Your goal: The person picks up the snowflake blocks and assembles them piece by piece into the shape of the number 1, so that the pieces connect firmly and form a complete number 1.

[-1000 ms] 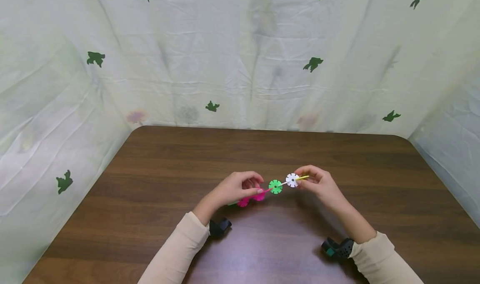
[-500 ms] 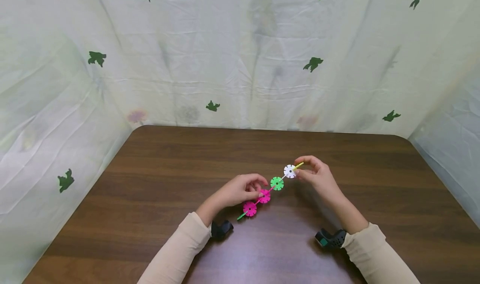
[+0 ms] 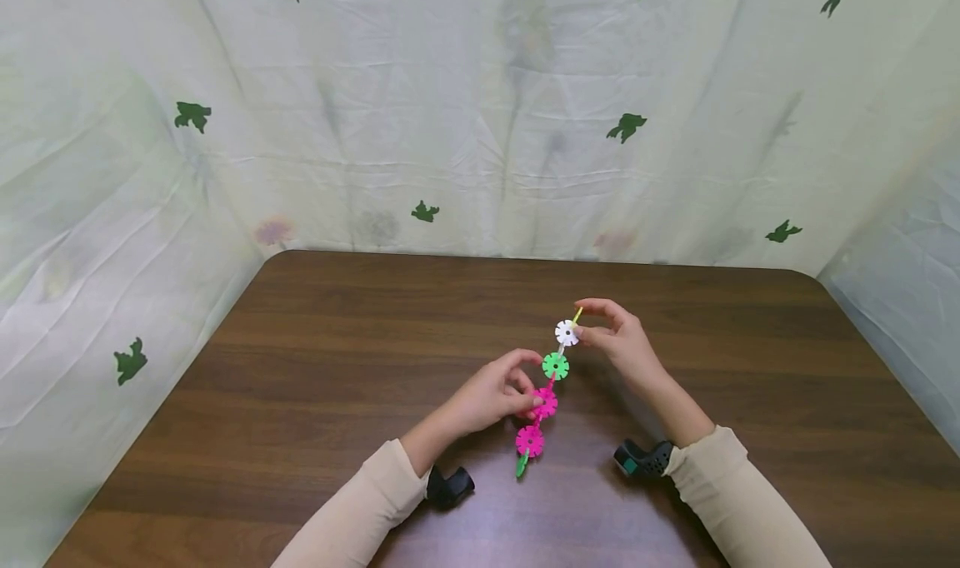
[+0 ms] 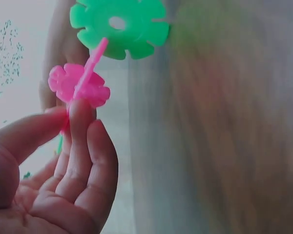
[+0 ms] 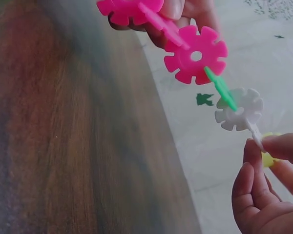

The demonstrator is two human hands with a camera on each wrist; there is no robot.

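A chain of interlocking notched plastic discs stretches between both hands above the table in the head view. From its far end it runs through a yellow disc (image 3: 578, 314), a white disc (image 3: 567, 332), a green disc (image 3: 556, 366), pink discs (image 3: 529, 441) and a green end disc (image 3: 521, 466). Neighbouring discs sit at angles, some seen edge-on. My left hand (image 3: 491, 395) pinches the chain's pink middle between thumb and fingers. My right hand (image 3: 624, 347) pinches its far end; in the right wrist view, thumb and finger grip a white edge-on disc (image 5: 254, 132) beside the yellow one.
Beneath the hands lies a brown wooden table (image 3: 360, 326). Pale cloth (image 3: 480, 118) printed with green shapes hangs behind it and at both sides. Black wrist devices (image 3: 450, 489) are worn under both wrists.
The chain has swung from nearly level to steep, its green end now pointing toward the person. My right hand has moved up and left; my left hand has shifted slightly right and down.
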